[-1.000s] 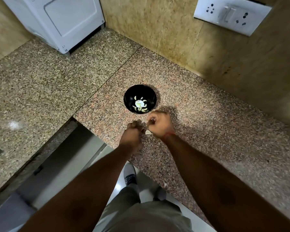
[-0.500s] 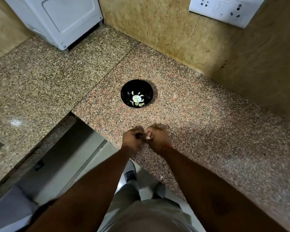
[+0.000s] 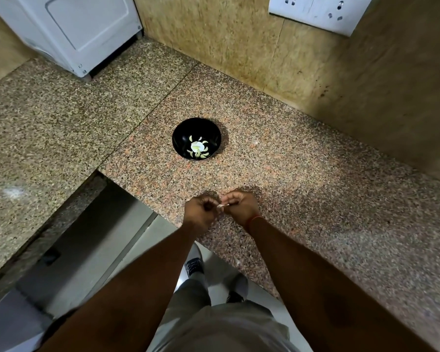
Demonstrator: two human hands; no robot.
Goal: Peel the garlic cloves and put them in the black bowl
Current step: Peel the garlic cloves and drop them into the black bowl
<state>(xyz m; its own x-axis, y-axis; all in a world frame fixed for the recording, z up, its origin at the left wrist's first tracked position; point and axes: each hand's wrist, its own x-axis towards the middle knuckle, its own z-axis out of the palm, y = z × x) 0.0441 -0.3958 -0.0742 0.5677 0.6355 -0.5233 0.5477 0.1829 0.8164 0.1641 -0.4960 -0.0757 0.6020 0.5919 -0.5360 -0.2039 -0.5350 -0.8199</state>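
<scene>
So the garlic clove [image 3: 223, 205] was pinched right between the two hands, just a pale sliver showing in the gap. Honestly too small to say how much skin was still on it. What showed of it ran roughly side to side, from one hand across to the other, tilted up a touch toward the right hand. Couldn't tell which end was the root end.

Left hand [image 3: 200, 212] had its fingers curled in tight and looked to be gripping the clove's near end. Right hand [image 3: 240, 205] was curled too, pinching the other end, or maybe a bit of peel; can't say which. Both hovered low over the front edge of the granite surface [image 3: 302, 174], knuckles nearly touching.

The black bowl [image 3: 178, 138] sat straight ahead of the hands, farther back on the surface and well apart from them, a hair toward the left hand's side. It already had a bunch of peeled cloves [image 3: 197, 148] lying in the bottom, so I'd guess the job was well underway. Either hand could reach forward to drop this one in, with the left maybe slightly nearer.

Beyond the bowl there was a white appliance [image 3: 87, 34] off to the far left against the wall, and a switch and socket plate [image 3: 320, 11] up on the wall to the far right.
</scene>
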